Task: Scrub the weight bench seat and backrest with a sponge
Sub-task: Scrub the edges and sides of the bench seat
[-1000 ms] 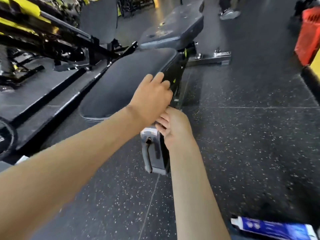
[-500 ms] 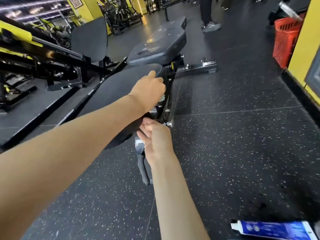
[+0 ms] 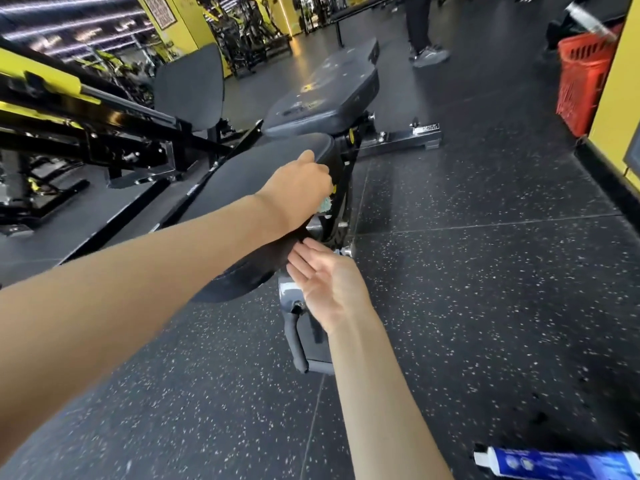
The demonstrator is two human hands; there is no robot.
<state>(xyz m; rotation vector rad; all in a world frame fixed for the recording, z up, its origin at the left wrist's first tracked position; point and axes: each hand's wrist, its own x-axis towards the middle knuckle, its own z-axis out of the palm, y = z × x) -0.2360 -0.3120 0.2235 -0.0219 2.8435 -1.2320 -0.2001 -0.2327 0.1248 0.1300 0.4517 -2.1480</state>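
Note:
The weight bench has a black seat pad [image 3: 242, 174] near me and a grey, smudged backrest pad [image 3: 325, 95] beyond it. My left hand [image 3: 298, 183] presses on the seat's right edge, its fingers curled over a pale green sponge [image 3: 325, 204] that only peeks out below them. My right hand [image 3: 325, 278] is just under the seat's near right edge, palm up with the fingers apart and nothing in it. It hovers above the bench's front foot and handle [image 3: 298, 341].
A blue and white tube [image 3: 554, 462] lies on the speckled rubber floor at the lower right. A black and yellow machine [image 3: 86, 109] stands close on the left. A red basket [image 3: 581, 77] sits by the yellow wall, and a person's legs [image 3: 422, 36] are behind the bench.
My view has tilted up. My left hand slid farther along the seat's right edge. My right hand dropped away from the seat's underside and turned palm up with fingers spread.

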